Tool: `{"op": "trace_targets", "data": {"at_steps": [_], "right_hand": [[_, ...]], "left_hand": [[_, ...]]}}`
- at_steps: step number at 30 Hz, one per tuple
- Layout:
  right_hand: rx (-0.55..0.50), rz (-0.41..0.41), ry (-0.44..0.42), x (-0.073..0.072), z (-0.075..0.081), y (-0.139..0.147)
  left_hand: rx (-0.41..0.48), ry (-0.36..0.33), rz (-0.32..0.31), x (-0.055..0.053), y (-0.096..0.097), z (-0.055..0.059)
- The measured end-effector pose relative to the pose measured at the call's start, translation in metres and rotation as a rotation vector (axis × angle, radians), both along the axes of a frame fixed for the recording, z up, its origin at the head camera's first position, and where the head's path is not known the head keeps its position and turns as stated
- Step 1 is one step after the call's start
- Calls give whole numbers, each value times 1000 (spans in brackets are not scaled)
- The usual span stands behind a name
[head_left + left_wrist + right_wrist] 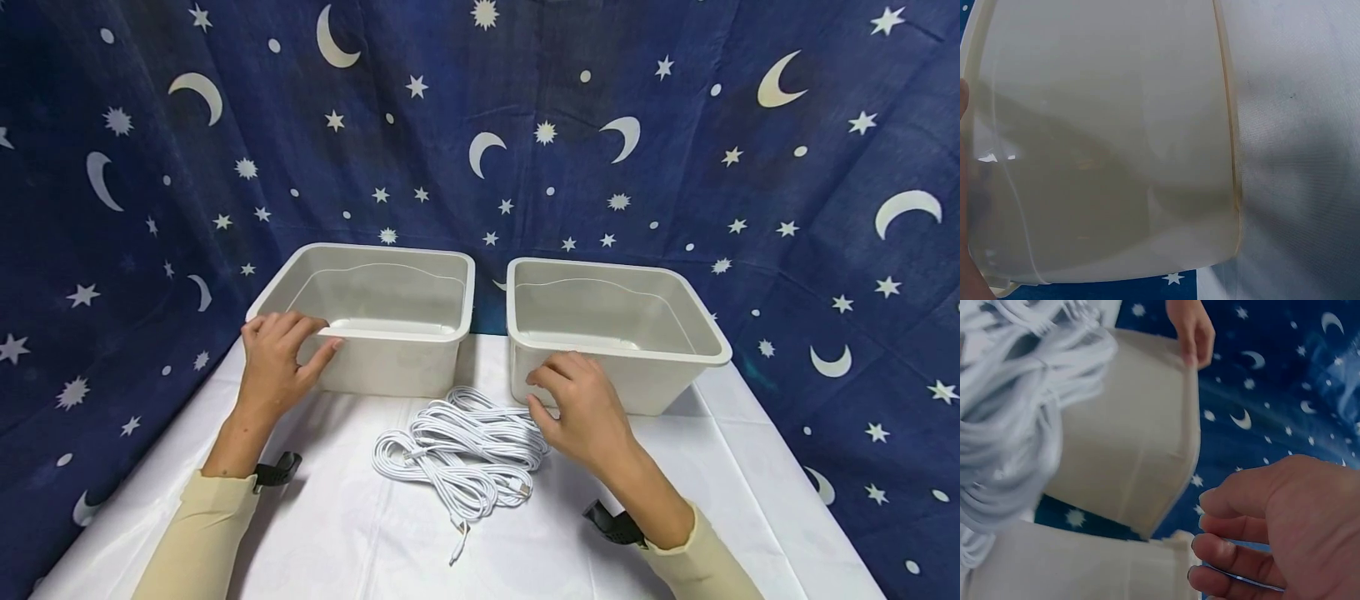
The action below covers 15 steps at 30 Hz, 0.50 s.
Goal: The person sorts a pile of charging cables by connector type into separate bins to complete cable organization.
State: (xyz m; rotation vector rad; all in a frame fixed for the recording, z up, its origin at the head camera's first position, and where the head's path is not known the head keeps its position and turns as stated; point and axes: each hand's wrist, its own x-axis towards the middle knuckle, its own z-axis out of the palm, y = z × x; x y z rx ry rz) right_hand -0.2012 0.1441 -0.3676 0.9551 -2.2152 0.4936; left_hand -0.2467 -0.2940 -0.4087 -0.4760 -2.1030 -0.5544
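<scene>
No thing fills the fingers of the right hand (588,408), loosely bent and just right of the white cables (480,442) coiled on the bench (330,508); the left hand (276,358), farther off to the cables' left, pinches the rim of the left bin (397,367).

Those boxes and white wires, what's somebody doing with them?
A person's left hand grips the near rim of the left bin, by its outer corner. Their right hand is loosely curled by the front of the right bin and holds nothing; whether it touches that bin is hard to tell. The coiled white cables lie on the white tablecloth, not in the bins.
</scene>
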Motion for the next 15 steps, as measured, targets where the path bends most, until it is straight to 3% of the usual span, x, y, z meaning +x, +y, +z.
{"op": "trace_targets", "data": {"at_steps": [15], "right_hand": [[127, 37, -12, 13, -25, -24]], "left_hand": [[-6, -26, 7, 0, 0, 1]]}}
